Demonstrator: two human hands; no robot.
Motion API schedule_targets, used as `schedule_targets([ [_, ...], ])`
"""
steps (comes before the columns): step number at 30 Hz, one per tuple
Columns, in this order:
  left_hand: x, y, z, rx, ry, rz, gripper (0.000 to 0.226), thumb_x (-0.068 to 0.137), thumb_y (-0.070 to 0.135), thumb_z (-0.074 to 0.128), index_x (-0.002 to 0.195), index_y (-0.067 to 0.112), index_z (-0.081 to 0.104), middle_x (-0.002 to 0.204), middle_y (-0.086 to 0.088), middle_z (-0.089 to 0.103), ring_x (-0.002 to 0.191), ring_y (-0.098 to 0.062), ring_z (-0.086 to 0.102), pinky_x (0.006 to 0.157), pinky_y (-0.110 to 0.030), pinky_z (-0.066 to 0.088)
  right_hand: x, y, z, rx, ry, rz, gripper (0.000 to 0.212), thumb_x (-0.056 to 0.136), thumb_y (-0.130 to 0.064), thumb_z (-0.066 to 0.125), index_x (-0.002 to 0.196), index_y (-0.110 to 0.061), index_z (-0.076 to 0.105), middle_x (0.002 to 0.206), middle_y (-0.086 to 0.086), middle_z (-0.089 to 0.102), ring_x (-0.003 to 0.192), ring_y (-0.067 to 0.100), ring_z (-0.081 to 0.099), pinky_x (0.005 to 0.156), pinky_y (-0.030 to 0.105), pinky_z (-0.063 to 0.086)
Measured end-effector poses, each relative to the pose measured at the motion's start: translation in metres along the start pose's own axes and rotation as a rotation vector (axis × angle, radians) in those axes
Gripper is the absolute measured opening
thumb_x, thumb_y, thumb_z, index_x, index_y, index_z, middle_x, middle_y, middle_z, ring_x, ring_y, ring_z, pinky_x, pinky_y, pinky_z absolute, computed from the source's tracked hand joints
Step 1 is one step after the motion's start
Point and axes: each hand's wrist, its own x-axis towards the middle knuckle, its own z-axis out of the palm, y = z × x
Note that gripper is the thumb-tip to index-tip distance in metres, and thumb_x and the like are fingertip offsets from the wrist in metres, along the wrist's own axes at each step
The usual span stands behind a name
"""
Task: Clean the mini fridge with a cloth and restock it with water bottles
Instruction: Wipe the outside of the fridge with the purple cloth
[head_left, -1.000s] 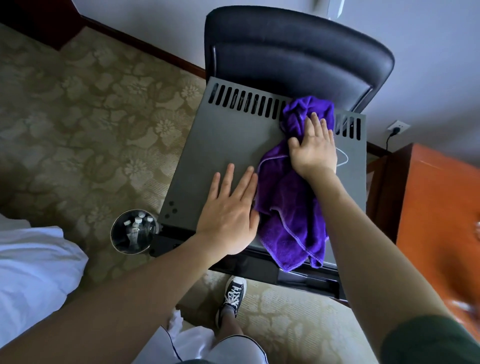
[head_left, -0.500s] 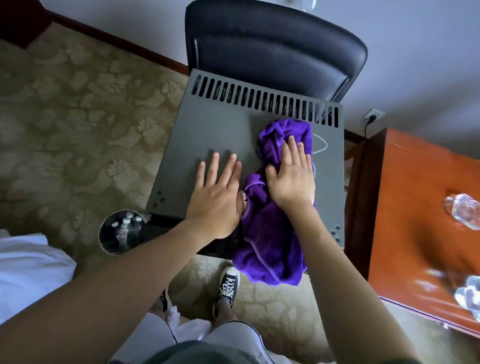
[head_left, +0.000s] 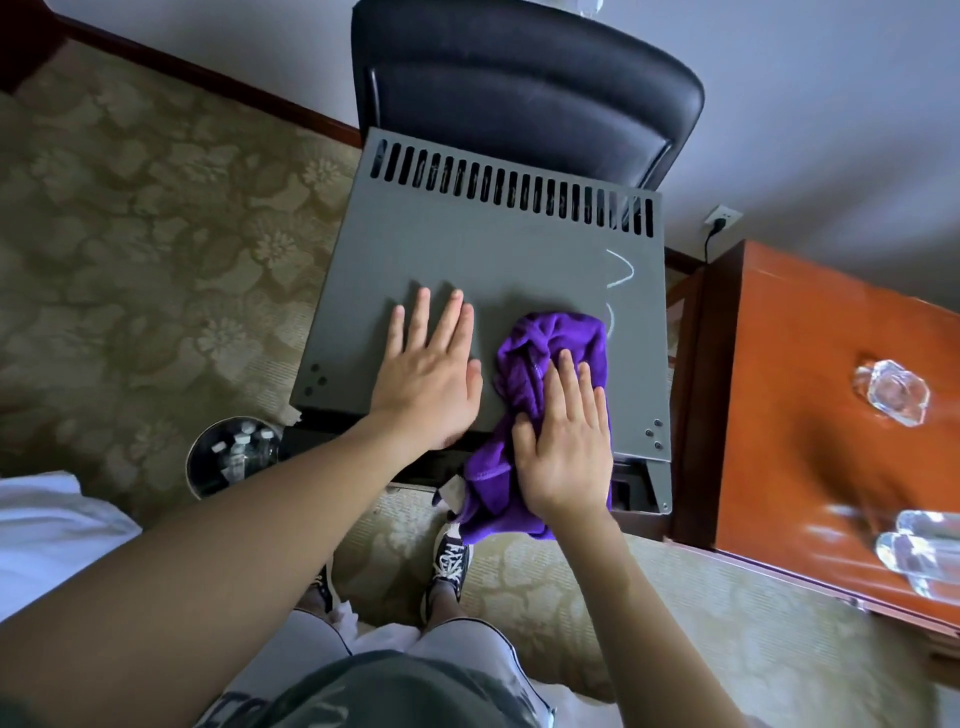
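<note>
cloth (head_left: 535, 358): purple, bunched, hanging over fridge (head_left: 467, 249) front edge | right hand (head_left: 569, 447): flat, pressing cloth | left hand (head_left: 426, 374): flat on fridge top

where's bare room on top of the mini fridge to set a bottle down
Bare patch: the grey metal fridge top between the vent slots and the hands, bordered right by white chalk marks. Crowded: the front edge, under the flat left hand, right hand and purple cloth.
</note>
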Motion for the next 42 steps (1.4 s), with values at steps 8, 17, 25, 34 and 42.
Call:
schedule_targets([
  [8,-0.001,0.0,0.001,0.007,0.013,0.012,0.068,0.101,0.044,0.018,0.16,0.012,0.008,0.169,-0.002,0.0,0.154,-0.033,-0.007,0.124,-0.053,-0.002,-0.04,-0.001,0.004,-0.002,0.02,0.051,0.071,0.086,-0.037,0.035,0.151,-0.008,0.034,0.162,0.006,0.024,0.151,0.027,0.015,0.123,0.043,0.013],
  [17,0.001,-0.003,0.0,0.05,0.005,0.046,0.076,0.094,0.049,0.011,0.16,0.013,0.011,0.169,0.002,0.002,0.154,-0.034,-0.004,0.124,-0.054,0.001,-0.015,0.002,-0.002,0.007,0.022,0.062,0.072,0.089,-0.043,0.028,0.154,-0.013,0.028,0.164,0.003,0.016,0.152,0.024,0.008,0.124,0.038,0.004],
  [25,0.002,-0.004,0.003,0.049,0.029,0.05,0.075,0.095,0.049,0.016,0.159,0.012,0.02,0.168,0.001,0.01,0.154,-0.035,0.002,0.124,-0.055,0.005,0.031,0.01,-0.007,-0.001,-0.009,0.087,0.074,0.089,-0.044,0.028,0.156,-0.016,0.021,0.165,0.001,0.009,0.152,0.021,0.002,0.123,0.036,-0.001],
  [34,0.001,0.004,0.003,0.047,0.026,0.026,0.072,0.096,0.047,0.019,0.159,0.012,0.018,0.168,0.001,0.009,0.154,-0.036,0.0,0.123,-0.057,0.005,0.107,0.026,-0.019,-0.04,-0.058,0.056,0.067,0.097,-0.039,0.036,0.157,-0.015,0.017,0.166,0.002,0.005,0.152,0.021,0.0,0.124,0.036,-0.002],
  [42,0.0,0.007,0.001,0.068,-0.004,0.001,0.073,0.097,0.049,0.013,0.16,0.013,0.01,0.169,0.001,-0.001,0.154,-0.036,-0.006,0.123,-0.057,0.003,0.179,0.032,-0.023,-0.061,-0.067,0.013,0.066,0.098,-0.039,0.035,0.157,-0.015,0.018,0.166,0.003,0.006,0.152,0.022,0.001,0.124,0.038,0.0],
])
